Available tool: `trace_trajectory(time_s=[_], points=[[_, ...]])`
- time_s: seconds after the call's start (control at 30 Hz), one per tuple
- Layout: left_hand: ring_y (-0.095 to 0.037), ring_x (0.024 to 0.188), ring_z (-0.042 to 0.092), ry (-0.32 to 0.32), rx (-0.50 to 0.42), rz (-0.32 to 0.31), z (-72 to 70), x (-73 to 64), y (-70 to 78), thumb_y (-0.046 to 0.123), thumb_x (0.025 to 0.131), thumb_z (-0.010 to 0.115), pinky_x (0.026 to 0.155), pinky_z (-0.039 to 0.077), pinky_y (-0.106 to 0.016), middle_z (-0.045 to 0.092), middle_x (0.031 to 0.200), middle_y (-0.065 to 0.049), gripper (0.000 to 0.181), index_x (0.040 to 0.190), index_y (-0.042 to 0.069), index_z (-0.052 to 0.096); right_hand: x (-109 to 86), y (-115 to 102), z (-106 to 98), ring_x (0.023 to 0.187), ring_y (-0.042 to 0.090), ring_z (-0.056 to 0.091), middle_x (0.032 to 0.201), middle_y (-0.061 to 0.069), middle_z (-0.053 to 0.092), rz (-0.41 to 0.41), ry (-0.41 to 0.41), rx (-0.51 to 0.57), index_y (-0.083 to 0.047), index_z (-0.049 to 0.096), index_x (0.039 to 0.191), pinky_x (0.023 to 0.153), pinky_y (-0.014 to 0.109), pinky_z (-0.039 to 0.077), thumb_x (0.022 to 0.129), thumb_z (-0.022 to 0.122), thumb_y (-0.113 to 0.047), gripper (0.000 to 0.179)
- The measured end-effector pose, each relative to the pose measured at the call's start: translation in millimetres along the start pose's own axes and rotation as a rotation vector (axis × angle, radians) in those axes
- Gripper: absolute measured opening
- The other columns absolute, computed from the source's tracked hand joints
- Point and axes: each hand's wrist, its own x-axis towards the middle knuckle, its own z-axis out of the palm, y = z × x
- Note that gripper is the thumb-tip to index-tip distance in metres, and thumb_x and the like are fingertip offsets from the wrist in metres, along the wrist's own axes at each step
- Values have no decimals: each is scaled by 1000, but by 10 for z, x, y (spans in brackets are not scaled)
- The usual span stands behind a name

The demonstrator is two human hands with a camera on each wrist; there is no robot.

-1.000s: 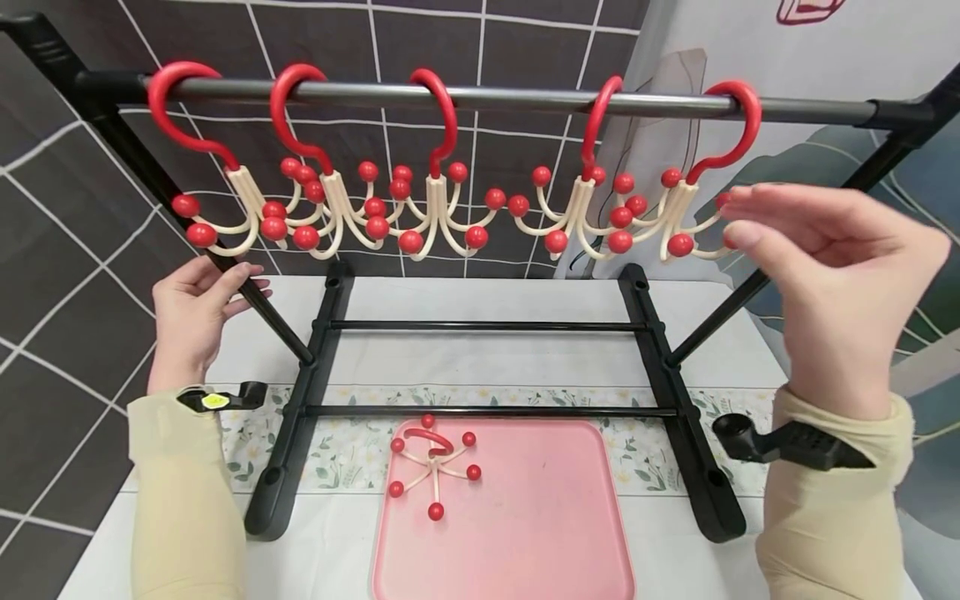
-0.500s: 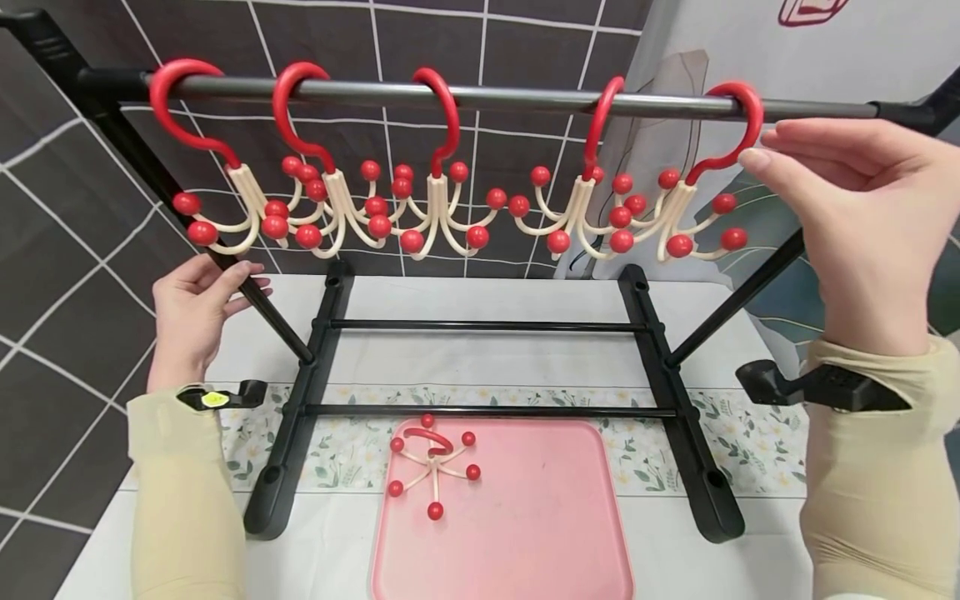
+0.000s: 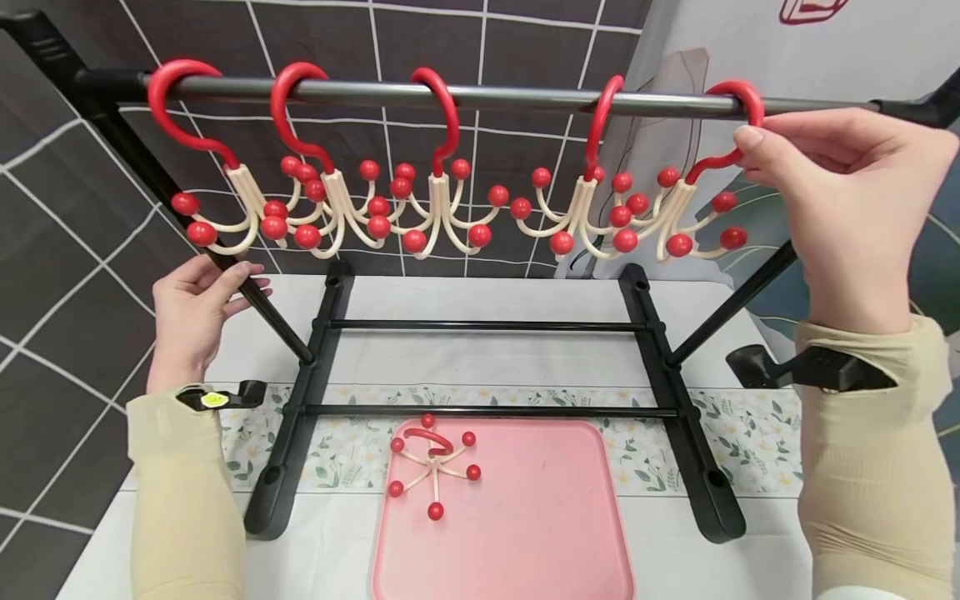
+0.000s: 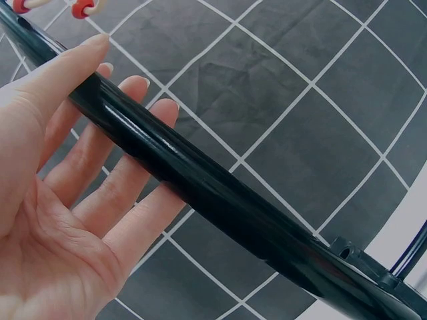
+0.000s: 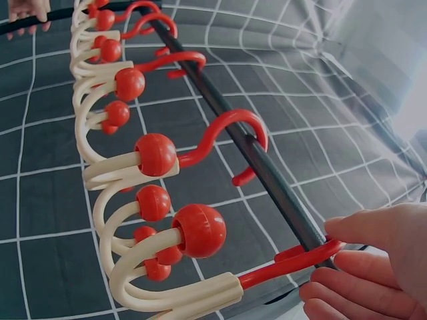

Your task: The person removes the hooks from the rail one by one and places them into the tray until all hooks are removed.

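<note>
My left hand (image 3: 191, 308) grips the slanted black side post (image 4: 220, 193) of a clothes rack, thumb in front and fingers behind it. At the right, my right hand (image 3: 855, 208) pinches the red hook (image 3: 712, 162) of the rightmost hanger between thumb and fingers. That hanger's hook loops over the rack's top rail (image 3: 517, 99). Its cream body (image 5: 193, 298) spreads into curved arms tipped with red balls (image 5: 199, 231). Several matching hangers, such as the middle hanger (image 3: 437, 200), hang along the same rail to its left.
Below the rack a pink tray (image 3: 540, 500) lies on the white-covered table (image 3: 480, 358), with one more hanger (image 3: 434, 463) in its upper left part. Black base feet (image 3: 693, 467) and crossbars (image 3: 487, 411) stand around it. A dark tiled backdrop (image 3: 420, 33) rises behind.
My right hand has moved up from beside the rightmost hanger's red balls to its hook and now pinches it. My left hand has stayed on the post.
</note>
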Motion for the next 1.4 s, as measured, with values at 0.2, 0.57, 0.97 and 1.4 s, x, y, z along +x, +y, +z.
trace_trajectory(time_s=[0.2, 0.57, 0.97, 1.4], points=[[-19, 80, 75, 0, 6, -14, 0, 2, 8, 2, 92, 75, 75, 60, -27, 74, 97, -11, 35, 124, -8, 66, 19, -5, 4, 87, 3, 72, 105, 2, 76, 7, -4, 3, -9, 81, 108, 90, 21, 52, 86, 85, -22, 26], [-18, 80, 75, 4, 20, -9, 15, 8, 10, 3, 92, 75, 74, 60, -28, 74, 97, -11, 34, 124, -7, 67, 38, -4, 17, 86, 2, 71, 107, 2, 74, 43, 10, 4, -7, 80, 108, 92, 20, 52, 87, 84, -21, 25], [-17, 81, 75, 5, 19, -27, 2, -6, 14, 3, 92, 75, 75, 60, -26, 75, 97, -9, 36, 125, -9, 65, 129, 51, -91, 86, 5, 72, 108, 2, 75, 9, 41, 6, -6, 80, 107, 90, 19, 53, 85, 85, -26, 30], [-18, 81, 75, 9, -5, -36, -3, -9, 14, 2, 93, 74, 75, 60, -26, 75, 97, -10, 29, 121, -5, 69, 132, 87, -314, 96, 7, 71, 112, 1, 75, 37, 98, 5, -9, 78, 113, 95, 18, 50, 86, 83, -29, 34]])
